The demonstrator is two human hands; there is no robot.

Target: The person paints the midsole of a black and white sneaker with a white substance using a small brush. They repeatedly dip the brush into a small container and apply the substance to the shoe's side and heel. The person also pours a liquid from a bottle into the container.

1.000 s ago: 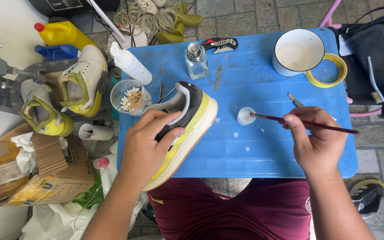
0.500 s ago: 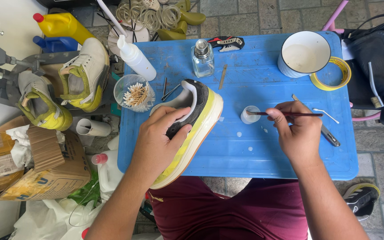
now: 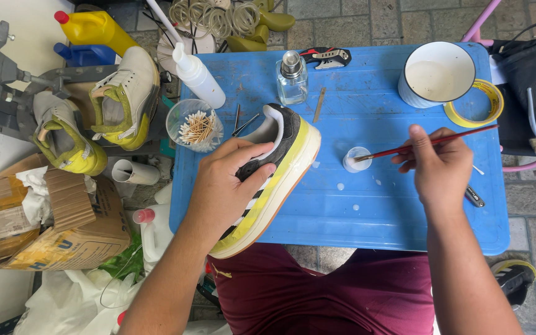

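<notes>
My left hand [image 3: 226, 185] grips a black sneaker [image 3: 275, 162] whose thick sole is wrapped in yellow masking tape; the shoe lies on its side on the blue table [image 3: 373, 211], heel away from me. My right hand [image 3: 440, 167] holds a thin red-handled paintbrush [image 3: 426, 142], its tip resting in a small white cap of paint [image 3: 357, 159] to the right of the shoe. White paint drops dot the table near the cap.
A white mug [image 3: 437, 73] and a yellow tape roll [image 3: 482, 105] stand at the back right. A glass bottle [image 3: 291, 77], white squeeze bottle [image 3: 196, 74] and cup of cotton swabs [image 3: 195, 126] stand behind the shoe. Two pale sneakers [image 3: 122, 93] sit on stands at left, above a cardboard box [image 3: 57, 223].
The brush tip has stayed in the white cap while my right hand swung the handle up and to the right. My left hand keeps its hold on the sneaker.
</notes>
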